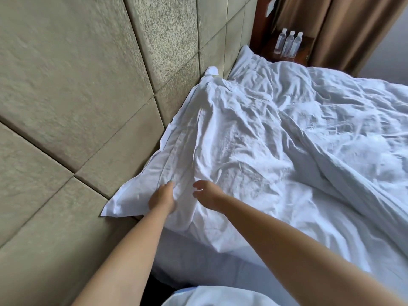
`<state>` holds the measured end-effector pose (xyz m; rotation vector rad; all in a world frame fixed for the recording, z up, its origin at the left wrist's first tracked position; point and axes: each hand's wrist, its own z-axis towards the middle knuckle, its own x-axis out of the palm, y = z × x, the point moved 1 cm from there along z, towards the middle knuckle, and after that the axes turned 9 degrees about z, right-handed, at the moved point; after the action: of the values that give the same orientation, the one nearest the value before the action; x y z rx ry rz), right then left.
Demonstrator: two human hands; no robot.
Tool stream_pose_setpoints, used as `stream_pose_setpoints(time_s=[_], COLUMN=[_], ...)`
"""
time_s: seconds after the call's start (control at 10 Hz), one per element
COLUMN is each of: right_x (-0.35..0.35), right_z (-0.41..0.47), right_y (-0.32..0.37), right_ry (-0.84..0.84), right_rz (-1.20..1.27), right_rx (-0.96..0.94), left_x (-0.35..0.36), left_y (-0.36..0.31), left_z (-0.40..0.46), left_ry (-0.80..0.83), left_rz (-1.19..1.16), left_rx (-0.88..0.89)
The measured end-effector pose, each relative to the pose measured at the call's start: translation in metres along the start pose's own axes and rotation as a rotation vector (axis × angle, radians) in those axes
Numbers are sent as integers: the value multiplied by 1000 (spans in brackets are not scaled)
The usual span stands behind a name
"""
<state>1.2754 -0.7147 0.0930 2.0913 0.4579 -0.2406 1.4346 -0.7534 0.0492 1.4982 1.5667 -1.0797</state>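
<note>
Where left hand point(163, 198) grips, pillow point(176, 155), lengthwise along headboard point(88, 89)

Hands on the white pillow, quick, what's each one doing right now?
Left hand: grips the crumpled white cloth pillow.
Right hand: open, fingers loosely curled, holding nothing.

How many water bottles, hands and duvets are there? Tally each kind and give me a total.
Water bottles: 3
Hands, left hand and right hand: 2
Duvet: 1
Total: 6
</note>
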Motion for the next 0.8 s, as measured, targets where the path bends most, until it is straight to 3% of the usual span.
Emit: stream_pose_setpoints(time_s=[0.1,0.2,0.4,0.5,0.6,0.7,0.8], right_x=[14,25,32,38,49,56,56], right_z=[32,58,79,84,80,84,88], right_y=[15,23,38,53,83,103,90], right_ry=[-50,-129,-138,-154,-318,-278,-33], right_rz=[35,12,-238,-289,-197,-210,-227], right_rx=[63,116,32,8,-212,-289,-117], left_x=[-5,-3,-18,-30,-28,-34,-13], left_y=[4,13,35,45,53,68,70], left_z=[22,33,41,29,21,13,7], left_ry=[146,128,174,422,629,658,719], left_rz=[29,97,-107,63,154,171,46], left_rx=[141,206,214,297,296,238,562])
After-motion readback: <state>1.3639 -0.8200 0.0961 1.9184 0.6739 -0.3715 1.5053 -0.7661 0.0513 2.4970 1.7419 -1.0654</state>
